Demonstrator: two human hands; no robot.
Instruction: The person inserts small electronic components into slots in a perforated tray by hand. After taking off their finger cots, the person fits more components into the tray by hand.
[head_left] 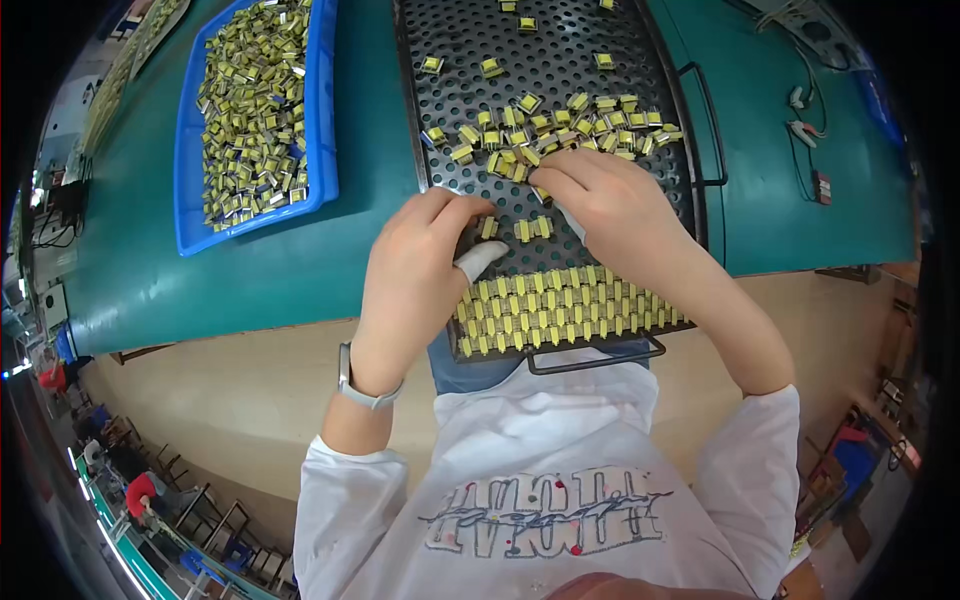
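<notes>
Small yellow-wrapped transformers (605,122) lie in a loose pile on a dark perforated metal tray (460,95). At its near end, more of them stand packed in tight rows (560,305). My left hand (420,250) is on the tray's left side, thumb and index apart, beside a single transformer (488,227). A white cover wraps that thumb. My right hand (610,195) reaches to the pile's near edge, fingers bent and pinching at a transformer (541,194); its thumb, also covered in white, is partly hidden. Between the hands, a short row of transformers (533,229) sits on the tray.
A blue plastic bin (322,150) full of loose transformers stands left on the green table (370,120). The tray has wire handles at its right side (715,125) and near edge (595,369). Cables with a small connector (822,188) lie at the far right.
</notes>
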